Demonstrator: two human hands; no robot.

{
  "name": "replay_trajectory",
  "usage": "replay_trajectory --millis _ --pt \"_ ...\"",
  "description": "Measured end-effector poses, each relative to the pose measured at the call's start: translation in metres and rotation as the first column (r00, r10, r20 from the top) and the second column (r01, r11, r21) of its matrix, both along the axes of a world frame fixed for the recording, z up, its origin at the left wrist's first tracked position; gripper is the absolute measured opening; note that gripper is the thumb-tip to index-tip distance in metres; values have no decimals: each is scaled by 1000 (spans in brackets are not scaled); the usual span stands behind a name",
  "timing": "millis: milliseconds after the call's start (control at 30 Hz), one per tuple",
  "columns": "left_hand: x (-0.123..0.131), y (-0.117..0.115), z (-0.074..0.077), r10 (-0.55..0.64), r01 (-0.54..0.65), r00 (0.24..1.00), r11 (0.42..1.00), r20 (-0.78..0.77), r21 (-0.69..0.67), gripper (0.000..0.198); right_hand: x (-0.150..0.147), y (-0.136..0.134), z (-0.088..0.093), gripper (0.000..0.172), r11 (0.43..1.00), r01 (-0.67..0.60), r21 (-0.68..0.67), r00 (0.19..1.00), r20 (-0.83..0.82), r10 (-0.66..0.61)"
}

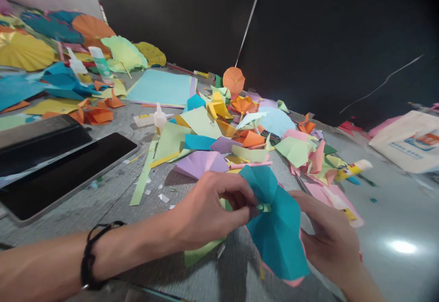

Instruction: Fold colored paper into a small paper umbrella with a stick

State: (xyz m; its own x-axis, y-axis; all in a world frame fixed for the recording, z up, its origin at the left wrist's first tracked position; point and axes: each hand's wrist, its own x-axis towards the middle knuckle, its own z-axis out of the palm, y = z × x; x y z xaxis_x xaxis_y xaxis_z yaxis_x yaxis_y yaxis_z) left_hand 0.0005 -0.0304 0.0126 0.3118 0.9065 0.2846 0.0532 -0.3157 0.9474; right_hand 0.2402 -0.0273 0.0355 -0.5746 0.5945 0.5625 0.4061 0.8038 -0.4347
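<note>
In front of me I hold up a blue creased paper shape (pixel 279 242) with a wavy edge; pink paper shows along its rim. My right hand (pixel 331 235) grips it from the right edge, its fingers partly hidden behind the paper. At the middle of the blue shape sits a small green paper roll (pixel 264 208). My left hand (pixel 219 206) pinches that roll between thumb and fingertips. Beneath the left hand lies a light green paper piece (pixel 202 252). A purple pleated paper piece (pixel 202 164) rests just beyond the left hand.
Paper scraps (pixel 240 128) in many colours are heaped at the centre. A phone (pixel 68 174) and a dark case (pixel 37 140) lie left. A white glue bottle (pixel 159 119), a yellow glue stick (pixel 353 170), a blue sheet (pixel 161 87) and a white bag (pixel 408 140) stand around.
</note>
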Motion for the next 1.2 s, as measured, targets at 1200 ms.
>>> replay_trajectory --millis 1200 --pt "-3 15 -6 105 -105 960 994 258 -14 17 30 23 -5 30 973 210 -93 968 158 -194"
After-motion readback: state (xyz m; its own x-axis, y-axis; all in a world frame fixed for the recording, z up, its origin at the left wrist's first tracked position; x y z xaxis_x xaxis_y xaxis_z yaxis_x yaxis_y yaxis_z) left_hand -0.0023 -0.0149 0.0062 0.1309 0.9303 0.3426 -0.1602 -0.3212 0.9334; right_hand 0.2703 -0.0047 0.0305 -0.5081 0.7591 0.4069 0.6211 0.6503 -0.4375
